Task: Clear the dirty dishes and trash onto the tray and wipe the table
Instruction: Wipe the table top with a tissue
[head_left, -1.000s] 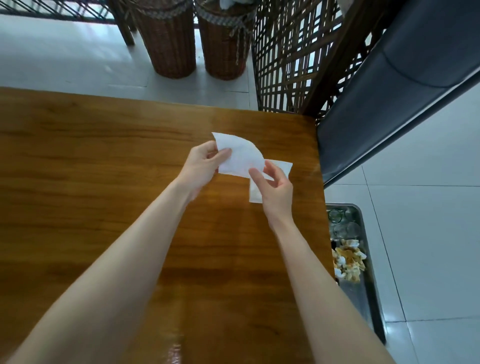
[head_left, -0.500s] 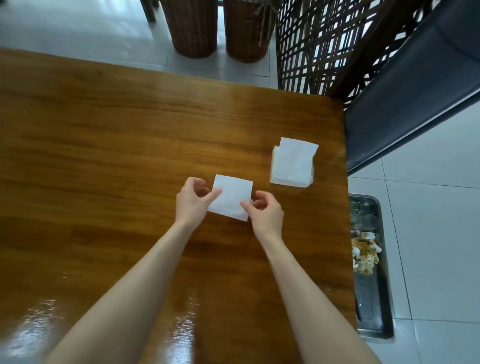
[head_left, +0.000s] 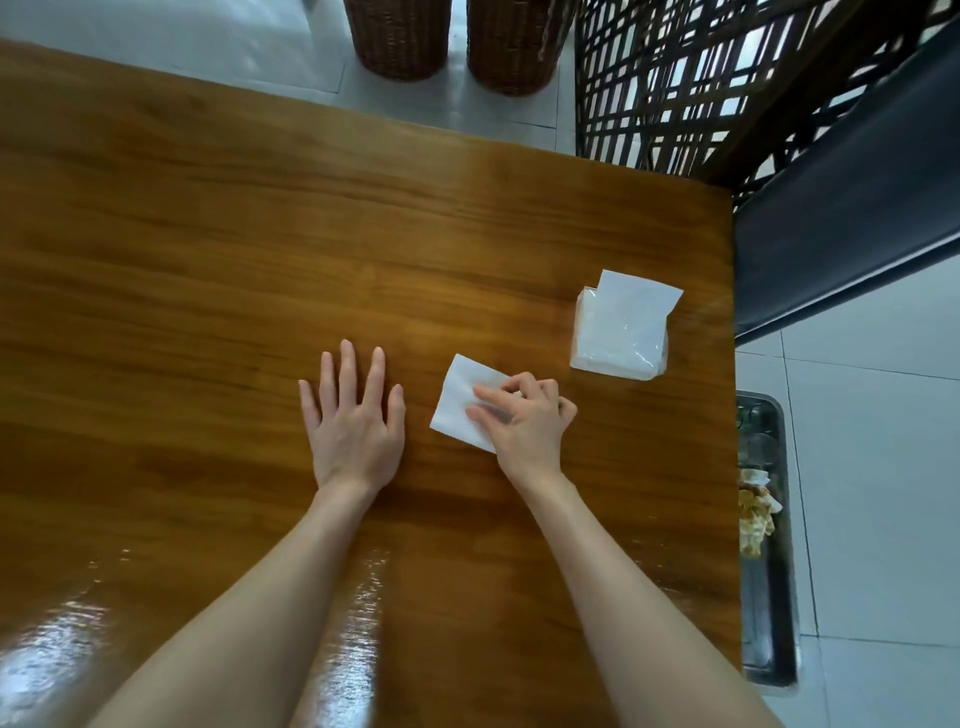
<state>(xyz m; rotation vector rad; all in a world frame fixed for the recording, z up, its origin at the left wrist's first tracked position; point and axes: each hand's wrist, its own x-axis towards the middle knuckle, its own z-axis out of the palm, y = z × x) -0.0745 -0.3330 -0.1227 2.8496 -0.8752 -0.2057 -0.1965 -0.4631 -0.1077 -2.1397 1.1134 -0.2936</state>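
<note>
No writing, label, brand, number or sign can be read anywhere in view. The clear wrapper of the tissue pack on the worktop shows no legible print, and the folded napkin is plain white

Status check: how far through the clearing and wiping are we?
Done, it seems: no dishes or trash show on the table; crumpled trash lies in the tray beside it. In hand: the right hand holds a folded napkin against the tabletop, the left hand lies flat. Left: the wiping itself, apparently just starting; the napkin pack sits on the table.
</note>
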